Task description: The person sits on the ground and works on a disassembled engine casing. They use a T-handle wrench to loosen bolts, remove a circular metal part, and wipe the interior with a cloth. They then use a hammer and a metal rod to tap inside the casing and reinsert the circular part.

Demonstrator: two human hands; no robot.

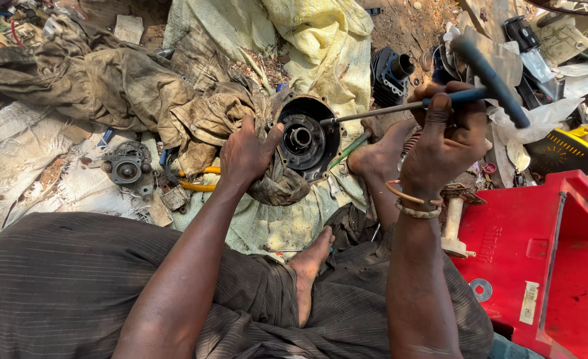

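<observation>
Outdoors, on dusty ground spread with pale woven sacking [15, 153] and heaped with grimy brown rags [108, 83]. At centre, a round black metal engine housing [305, 137] with a hollow hub, stood on edge and half wrapped in an oily cloth [277, 186], probably for grip and to spare the palm. Left hand [246, 154] closed around the housing's near-left rim through that cloth, steadying it. Right hand [448, 136] curled tight on the blue grip of a long thin steel screwdriver [380, 111], shaft running left, tip at the housing's right edge; a dark blue-handled hammer [490, 76] apparently also gripped in that fist, angled far-right. Bare right foot [380, 156] braced just beside the housing, seemingly as a stop. Small grey gear assembly [128, 169] lying left on the sacking, red plastic crate [546, 259] near right, yellow hose [197, 186] below the rags.
</observation>
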